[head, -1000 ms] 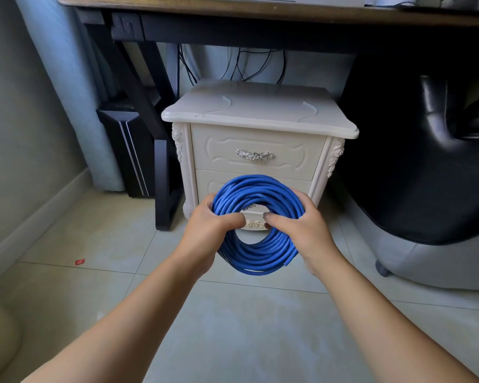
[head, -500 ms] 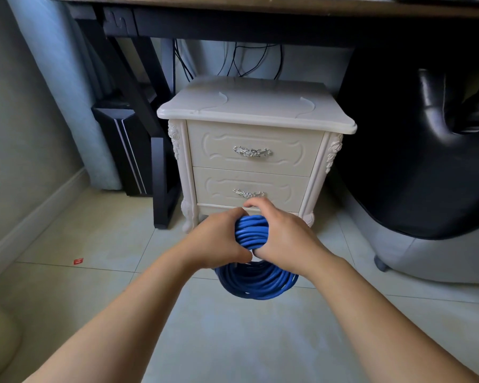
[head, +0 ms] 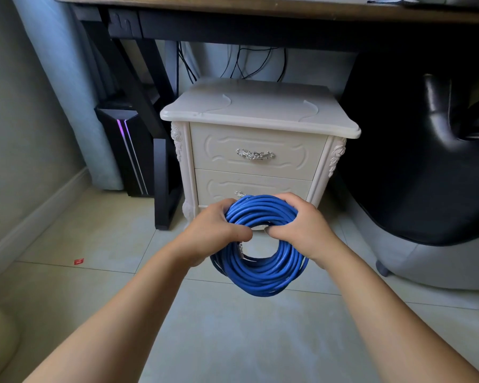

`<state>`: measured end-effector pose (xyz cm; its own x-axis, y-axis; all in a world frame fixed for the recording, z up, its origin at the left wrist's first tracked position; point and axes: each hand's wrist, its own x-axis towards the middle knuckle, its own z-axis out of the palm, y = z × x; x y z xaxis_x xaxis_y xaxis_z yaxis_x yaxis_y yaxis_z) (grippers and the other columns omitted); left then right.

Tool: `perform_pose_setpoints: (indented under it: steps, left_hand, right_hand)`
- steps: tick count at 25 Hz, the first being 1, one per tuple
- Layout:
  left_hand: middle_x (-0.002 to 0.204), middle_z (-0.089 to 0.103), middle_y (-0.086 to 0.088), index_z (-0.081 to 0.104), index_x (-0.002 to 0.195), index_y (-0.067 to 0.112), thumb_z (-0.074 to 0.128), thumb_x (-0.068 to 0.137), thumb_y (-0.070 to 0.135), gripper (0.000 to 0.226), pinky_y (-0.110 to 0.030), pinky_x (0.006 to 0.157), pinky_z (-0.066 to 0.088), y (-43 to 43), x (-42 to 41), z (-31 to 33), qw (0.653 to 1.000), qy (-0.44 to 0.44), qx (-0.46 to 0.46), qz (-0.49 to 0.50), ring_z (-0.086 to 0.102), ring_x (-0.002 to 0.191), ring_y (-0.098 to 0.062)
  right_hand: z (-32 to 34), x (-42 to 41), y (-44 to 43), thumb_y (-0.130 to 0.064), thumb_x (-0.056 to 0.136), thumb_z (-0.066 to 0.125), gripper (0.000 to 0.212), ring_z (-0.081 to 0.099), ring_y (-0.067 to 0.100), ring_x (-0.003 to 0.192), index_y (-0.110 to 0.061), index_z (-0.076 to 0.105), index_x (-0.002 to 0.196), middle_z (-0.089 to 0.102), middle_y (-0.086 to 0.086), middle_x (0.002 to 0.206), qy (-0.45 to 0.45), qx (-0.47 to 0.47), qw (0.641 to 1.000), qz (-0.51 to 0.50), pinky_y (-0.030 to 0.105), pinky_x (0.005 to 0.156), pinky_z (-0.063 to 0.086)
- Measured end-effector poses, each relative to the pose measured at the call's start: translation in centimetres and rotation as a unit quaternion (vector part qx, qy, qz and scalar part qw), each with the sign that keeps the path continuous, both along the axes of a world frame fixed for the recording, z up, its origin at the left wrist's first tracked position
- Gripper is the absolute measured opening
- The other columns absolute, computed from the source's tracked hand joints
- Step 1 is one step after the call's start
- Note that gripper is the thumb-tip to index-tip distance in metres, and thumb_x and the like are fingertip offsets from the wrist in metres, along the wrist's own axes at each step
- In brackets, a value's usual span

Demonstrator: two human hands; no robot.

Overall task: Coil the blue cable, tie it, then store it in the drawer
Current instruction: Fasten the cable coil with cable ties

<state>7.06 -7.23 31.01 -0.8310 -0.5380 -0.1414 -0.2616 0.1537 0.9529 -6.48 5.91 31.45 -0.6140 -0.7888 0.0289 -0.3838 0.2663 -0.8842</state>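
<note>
Partly behind blue cable [head: 263,272] — lower drawer [head: 277,186], handle mostly hidden.

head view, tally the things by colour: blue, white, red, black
blue: 1, coiled blue cable
white: 1, white two-drawer nightstand
red: 1, small red scrap on the floor
black: 2, black computer tower, black leather chair
total: 5
</note>
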Motion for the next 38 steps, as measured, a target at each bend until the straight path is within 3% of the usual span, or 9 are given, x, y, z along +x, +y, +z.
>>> perform_pose_setpoints:
  steps: [4,9,13,19,23,27,32,35,38]
  left_hand:
    - [0.071,0.064,-0.004,0.065,0.102,0.009,0.073,0.071,0.004,0.032,-0.034,0.067,0.055,-1.1,-0.3,0.1,0.998,-0.051,-0.014,-0.042,0.063,0.063,-0.018]
    - [0.064,0.062,-0.009,0.063,0.093,0.002,0.068,0.073,0.0,0.02,-0.03,0.057,0.053,-1.6,-1.6,-0.5,0.995,-0.003,0.022,0.098,0.059,0.054,-0.019]
    - [0.063,0.062,-0.007,0.06,0.099,0.001,0.067,0.075,0.001,0.025,-0.029,0.055,0.052,-3.1,-2.8,-1.2,0.976,0.046,0.073,0.199,0.06,0.054,-0.018]
    - [0.062,0.06,-0.004,0.058,0.088,0.008,0.068,0.076,0.002,0.016,-0.025,0.05,0.049,-3.7,-4.8,-1.8,0.963,0.073,0.109,0.236,0.057,0.05,-0.013]
    - [0.067,0.059,-0.009,0.059,0.089,0.005,0.068,0.075,0.002,0.017,-0.033,0.059,0.051,-4.0,-5.6,-2.2,0.965,0.077,0.107,0.228,0.058,0.058,-0.02]
    - [0.069,0.057,-0.009,0.058,0.09,0.004,0.068,0.075,0.001,0.018,-0.035,0.061,0.05,-4.5,-5.7,-2.7,0.966,0.079,0.104,0.222,0.055,0.06,-0.021]
    - [0.071,0.056,-0.01,0.057,0.088,0.007,0.068,0.075,0.0,0.018,-0.037,0.062,0.051,-4.9,-5.6,-3.0,0.966,0.08,0.108,0.219,0.055,0.062,-0.022]
    - [0.071,0.057,-0.011,0.058,0.088,0.007,0.068,0.074,0.0,0.019,-0.037,0.061,0.053,-4.7,-5.5,-2.9,0.968,0.08,0.108,0.212,0.057,0.063,-0.024]
    - [0.072,0.058,-0.013,0.058,0.089,0.006,0.067,0.075,-0.001,0.019,-0.037,0.061,0.053,-4.7,-5.3,-2.7,0.969,0.083,0.113,0.205,0.058,0.064,-0.026]
  right_hand:
    - [-0.4,0.0,-0.4,-0.002,0.071,0.075,0.045,0.067,0.014,0.077,-0.038,0.063,0.095,0.071,-0.006,0.087,-0.012,-0.002,1.0,0.001,0.031,0.073,0.055]
    - [-0.6,-2.1,-1.7,-0.033,0.082,0.075,0.05,0.059,0.0,0.111,-0.037,0.055,0.128,0.061,-0.011,0.121,-0.118,-0.091,0.989,-0.002,0.015,0.093,0.044]
    - [-0.5,-4.6,-3.6,-0.013,0.096,0.057,0.024,0.059,0.002,0.099,-0.017,0.063,0.119,0.065,-0.005,0.111,0.01,-0.16,0.97,-0.182,-0.002,0.081,0.037]
    - [3.3,-12.7,-9.1,-0.011,0.098,0.047,0.034,0.051,0.025,0.123,-0.009,0.06,0.129,0.053,0.012,0.133,0.294,-0.039,0.942,-0.157,0.021,0.099,0.031]
    - [4.9,-17.9,-11.7,-0.016,0.1,0.037,0.053,0.013,0.025,0.148,-0.02,0.028,0.152,0.017,0.003,0.161,0.323,0.14,0.927,-0.125,0.038,0.117,0.018]
    - [4.8,-20.6,-13.1,-0.011,0.091,0.043,0.075,-0.008,0.024,0.151,-0.028,0.009,0.156,-0.005,0.0,0.165,0.308,0.261,0.912,-0.074,0.042,0.122,0.0]
    - [3.6,-21.5,-13.8,-0.021,0.1,0.045,0.052,0.022,0.025,0.148,-0.017,0.034,0.151,0.025,0.007,0.161,0.373,0.206,0.901,-0.088,0.048,0.12,0.01]
    - [3.5,-21.0,-13.2,-0.014,0.096,0.055,0.03,0.053,0.033,0.122,-0.009,0.066,0.123,0.062,0.013,0.131,0.353,0.074,0.921,-0.148,0.042,0.102,0.041]
    - [4.0,-18.9,-12.9,-0.018,0.094,0.058,0.022,0.058,0.03,0.108,-0.013,0.074,0.109,0.071,0.01,0.11,0.354,0.012,0.92,-0.17,0.039,0.09,0.046]
